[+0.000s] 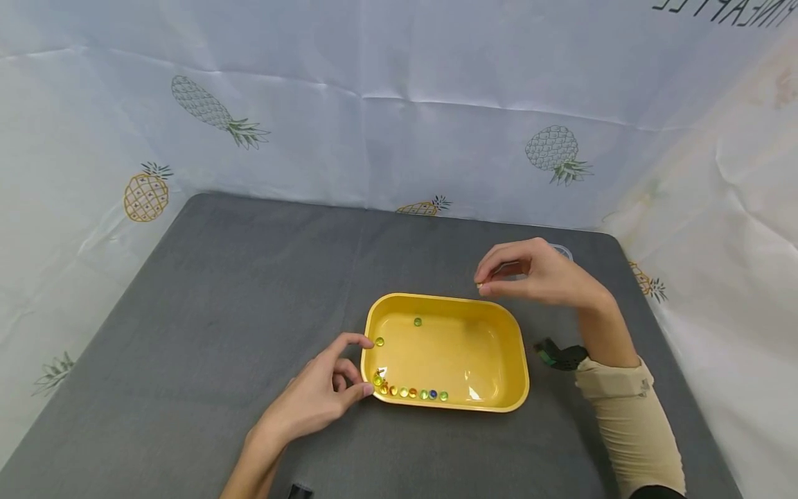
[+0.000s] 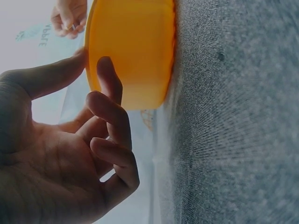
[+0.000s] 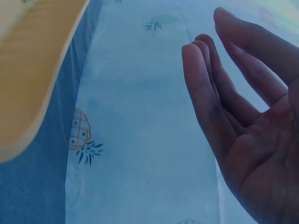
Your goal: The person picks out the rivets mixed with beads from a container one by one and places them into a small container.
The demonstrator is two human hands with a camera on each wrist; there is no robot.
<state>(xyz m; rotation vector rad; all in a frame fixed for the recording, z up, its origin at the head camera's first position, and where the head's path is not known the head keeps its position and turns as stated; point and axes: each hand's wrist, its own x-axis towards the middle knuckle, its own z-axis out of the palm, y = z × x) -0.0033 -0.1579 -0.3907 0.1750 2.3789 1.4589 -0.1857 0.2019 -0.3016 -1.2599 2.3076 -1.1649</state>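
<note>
A yellow tray lies on the grey table. My left hand holds its left end, with the index finger and thumb at the rim; in the left wrist view, bent fingers lie against the outer wall. Several glass marbles line the tray's near edge and left corner, one of them blue. Two green marbles lie apart, one farther back and one by the left wall. Above the tray's far right corner, my right hand pinches a small yellowish marble, mostly hidden by the fingertips.
Behind the right hand shows the rim of a clear container. A dark device sits at the right wrist. A black object is at the lower edge. Pineapple-print cloth hangs behind the grey table.
</note>
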